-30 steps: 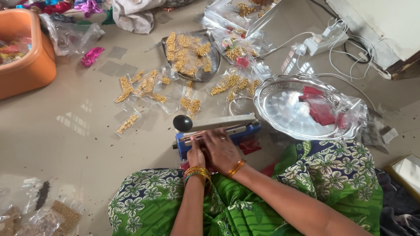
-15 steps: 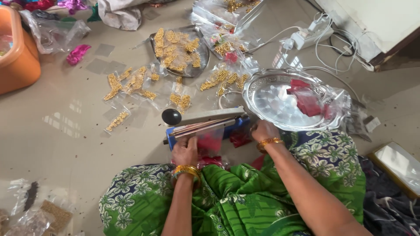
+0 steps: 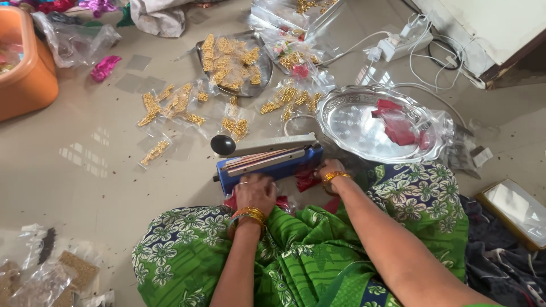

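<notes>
- Blue sealing machine [image 3: 267,162] sits on the floor just ahead of our fingers, its arm raised.
- Our left hand [image 3: 255,193] rests curled on its near edge, over a red packet [image 3: 282,201].
- Our right hand [image 3: 330,169] is at its right end; we cannot tell its grip.
- A silver tray [image 3: 352,122] lies just beyond the right fingers.

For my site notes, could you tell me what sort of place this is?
Probably a home floor used for packing: a blue heat sealer, small clear packets of gold trinkets spread about, and a silver tray.
</notes>
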